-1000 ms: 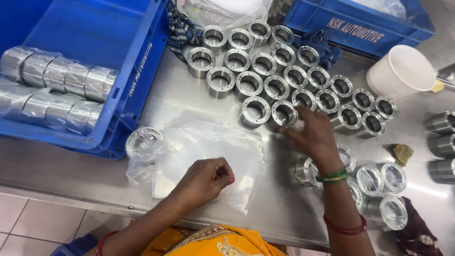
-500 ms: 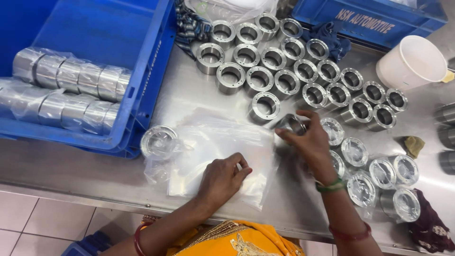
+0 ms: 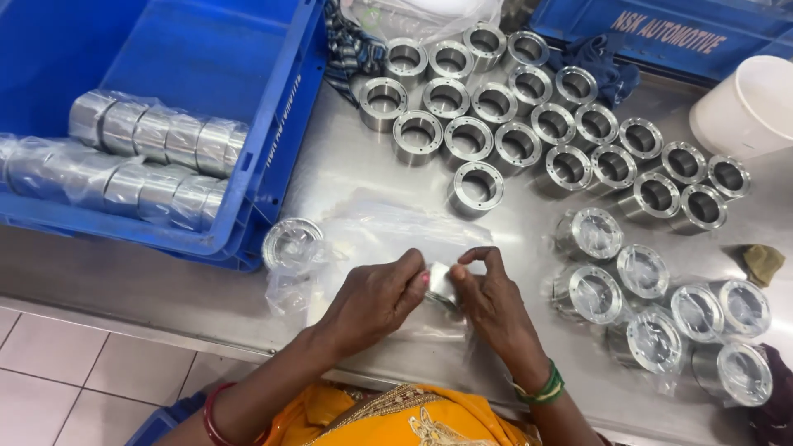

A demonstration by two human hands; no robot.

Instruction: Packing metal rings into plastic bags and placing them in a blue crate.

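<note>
My left hand (image 3: 376, 293) and my right hand (image 3: 493, 301) meet near the table's front edge. Together they hold a metal ring (image 3: 443, 285) with clear plastic over it. Under my hands lies a pile of clear plastic bags (image 3: 388, 231). A bagged ring (image 3: 291, 244) stands just left of the pile. Several bare metal rings (image 3: 496, 103) stand in rows at the back of the steel table (image 3: 330, 173). To the right, several bagged rings (image 3: 644, 314) sit in a cluster.
A blue crate (image 3: 273, 157) at left holds wrapped rolls of rings (image 3: 157, 140). A second blue crate (image 3: 661, 37) stands at the back right, a white plastic cup (image 3: 747, 103) beside it. A small brown scrap (image 3: 762, 263) lies at right.
My right hand took a ring from the rows and brought it toward me. Both hands now hold it over the bag pile. The camera view has shifted slightly right.
</note>
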